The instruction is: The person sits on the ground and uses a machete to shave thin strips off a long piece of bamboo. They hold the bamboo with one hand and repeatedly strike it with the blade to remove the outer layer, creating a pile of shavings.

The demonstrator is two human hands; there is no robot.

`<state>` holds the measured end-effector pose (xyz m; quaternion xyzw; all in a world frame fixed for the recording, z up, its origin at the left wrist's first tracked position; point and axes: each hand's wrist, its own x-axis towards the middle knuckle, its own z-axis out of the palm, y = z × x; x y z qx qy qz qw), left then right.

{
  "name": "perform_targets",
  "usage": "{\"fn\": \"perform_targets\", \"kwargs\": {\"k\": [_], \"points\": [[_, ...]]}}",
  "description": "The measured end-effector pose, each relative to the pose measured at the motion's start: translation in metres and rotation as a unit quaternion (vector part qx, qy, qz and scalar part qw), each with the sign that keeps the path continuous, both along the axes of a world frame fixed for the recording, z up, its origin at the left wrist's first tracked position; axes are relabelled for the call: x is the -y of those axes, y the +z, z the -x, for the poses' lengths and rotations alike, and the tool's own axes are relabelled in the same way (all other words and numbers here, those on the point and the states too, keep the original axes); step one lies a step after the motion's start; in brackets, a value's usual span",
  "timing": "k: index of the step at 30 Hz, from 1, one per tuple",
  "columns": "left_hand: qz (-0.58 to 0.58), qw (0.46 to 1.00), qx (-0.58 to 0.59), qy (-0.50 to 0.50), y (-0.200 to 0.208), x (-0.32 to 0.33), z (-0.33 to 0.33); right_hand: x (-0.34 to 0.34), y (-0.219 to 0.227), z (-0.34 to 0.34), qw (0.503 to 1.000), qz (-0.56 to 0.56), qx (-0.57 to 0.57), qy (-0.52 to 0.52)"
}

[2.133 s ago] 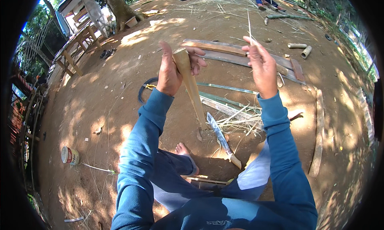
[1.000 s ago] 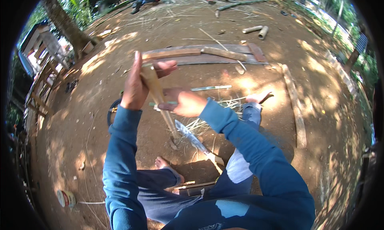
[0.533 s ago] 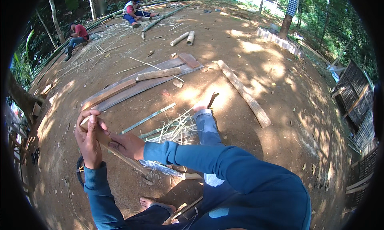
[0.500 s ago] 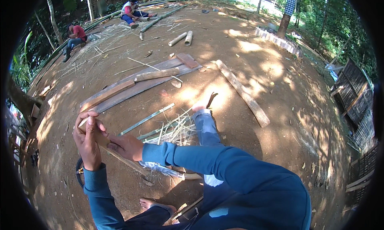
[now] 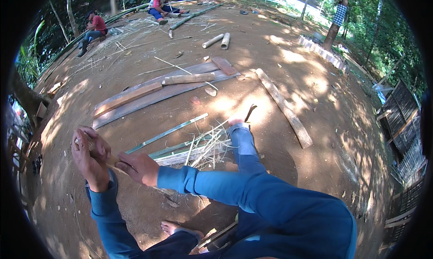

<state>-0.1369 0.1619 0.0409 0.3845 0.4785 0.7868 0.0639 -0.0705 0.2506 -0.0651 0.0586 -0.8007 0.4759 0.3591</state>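
Note:
My left hand (image 5: pixel 91 159) is raised at the left, palm up, with its fingers curled round the upper end of a pale wooden piece (image 5: pixel 112 160). Close beside it, my right hand (image 5: pixel 142 168) grips the same piece lower down. The hands hide most of the piece, so its full shape cannot be made out. Beyond my right hand, a heap of thin bamboo shavings (image 5: pixel 209 146) lies over split bamboo strips on the ground. One long green bamboo strip (image 5: pixel 168 132) lies apart from the heap.
Dark planks (image 5: pixel 135 106) bear a short log (image 5: pixel 189 78). A longer log (image 5: pixel 285 108) lies to the right of my outstretched leg (image 5: pixel 243 144). Two bamboo sections (image 5: pixel 225 41) lie farther off. Two people sit at the far left, one in a red shirt (image 5: pixel 98 23), among bamboo poles.
The view has shifted a little, so the ground things appear farther right. Both hands have come lower, and the left hand's palm has turned more upward. The wooden piece stays between the hands.

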Motion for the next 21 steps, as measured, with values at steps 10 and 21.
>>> {"fn": "perform_targets", "kwargs": {"k": [10, 21], "points": [[-0.015, 1.000, 0.004, 0.001, 0.005, 0.013, 0.015, 0.030, -0.004, 0.042, 0.959, 0.224, -0.027, 0.171], [-0.013, 1.000, 0.018, 0.020, 0.001, 0.019, 0.020, 0.032, -0.023, 0.057, 0.966, 0.182, 0.073, 0.168]]}}
